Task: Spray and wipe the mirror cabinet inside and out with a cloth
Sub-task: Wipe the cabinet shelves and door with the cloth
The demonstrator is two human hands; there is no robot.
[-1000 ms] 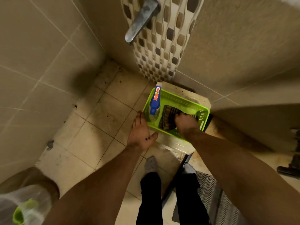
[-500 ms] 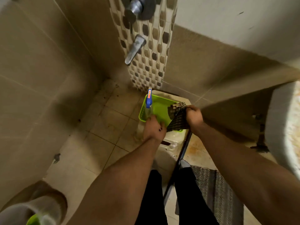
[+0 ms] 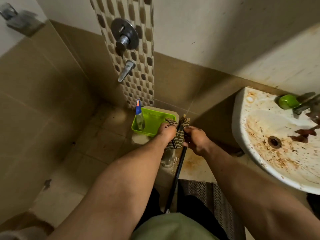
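Your L grip (image 3: pixel 167 131) quit the basket (image 3: pixel 152 118), now clenched round the cloth (image 3: pixel 180 135) too. R grip (image 3: pixel 195 138) still pinches it.

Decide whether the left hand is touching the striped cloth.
Touching. The head view shows the left hand gripping the striped cloth, fingers curled round it.
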